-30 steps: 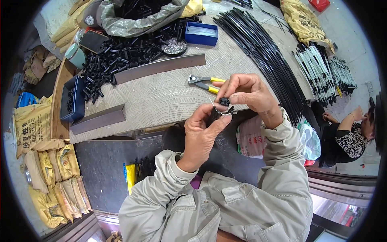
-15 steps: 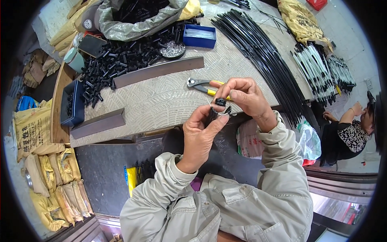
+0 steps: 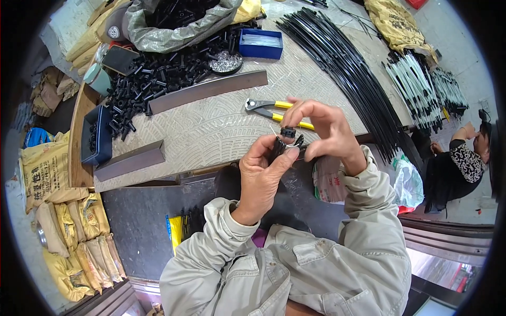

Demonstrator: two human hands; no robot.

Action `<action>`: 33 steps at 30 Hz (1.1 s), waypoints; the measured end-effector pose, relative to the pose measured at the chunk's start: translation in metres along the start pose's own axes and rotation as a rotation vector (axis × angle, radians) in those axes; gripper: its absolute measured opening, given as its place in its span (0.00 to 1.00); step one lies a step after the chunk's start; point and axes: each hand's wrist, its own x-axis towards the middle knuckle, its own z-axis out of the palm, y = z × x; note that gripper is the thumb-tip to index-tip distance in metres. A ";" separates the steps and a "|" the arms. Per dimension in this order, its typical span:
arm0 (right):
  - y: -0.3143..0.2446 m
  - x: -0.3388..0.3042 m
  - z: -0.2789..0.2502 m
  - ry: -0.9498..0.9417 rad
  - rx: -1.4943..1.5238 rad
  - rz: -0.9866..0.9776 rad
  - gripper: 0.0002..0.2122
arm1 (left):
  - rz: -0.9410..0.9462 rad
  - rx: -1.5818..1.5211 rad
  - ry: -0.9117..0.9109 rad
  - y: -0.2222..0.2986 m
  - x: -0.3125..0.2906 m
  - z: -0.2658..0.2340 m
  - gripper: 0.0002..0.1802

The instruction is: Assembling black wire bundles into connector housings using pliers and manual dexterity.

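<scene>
Over the table's near edge, my left hand [image 3: 263,171] pinches a small bundle of black plastic pieces [image 3: 278,149] between thumb and fingers. A thin white strip or tie runs about the bundle, one end sticking up. The squarish black end of one piece [image 3: 288,132] stands at its top. My right hand [image 3: 329,129] arches beside and behind that end, thumb and fingers spread apart. Whether its fingertips touch the piece I cannot tell. Just beyond the hands, end-cutting pliers [image 3: 257,105] with yellow handles lie on the table, partly behind my right hand.
Long black strips [image 3: 348,73] fan across the table's right. Far left, black tubular parts [image 3: 153,79] are heaped below an open sack [image 3: 179,39]. A blue box [image 3: 261,44], metal angle bars [image 3: 211,90] and a dark bin [image 3: 96,134] also stand there. Another person [image 3: 461,166] sits at right.
My right thumb and fingers have opened away from the bundle, and the thumb has dropped lower. More of the pliers' yellow handles shows. My left hand keeps its hold.
</scene>
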 end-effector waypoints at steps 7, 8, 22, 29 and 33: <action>-0.011 -0.010 0.011 0.100 -0.343 -0.134 0.10 | 0.026 -0.108 -0.128 -0.004 -0.002 -0.010 0.12; -0.011 -0.012 0.012 0.140 -0.348 -0.148 0.09 | 0.007 -0.145 -0.158 -0.003 -0.002 -0.010 0.12; -0.011 -0.021 0.037 0.337 -0.427 -0.298 0.11 | 0.065 -0.032 -0.092 0.006 -0.013 -0.008 0.16; -0.015 -0.026 0.055 0.473 -0.454 -0.400 0.13 | 0.081 -0.077 -0.078 0.014 -0.023 -0.003 0.18; -0.017 -0.027 0.063 0.439 -0.539 -0.446 0.13 | 0.131 -0.104 -0.041 0.015 -0.028 -0.007 0.17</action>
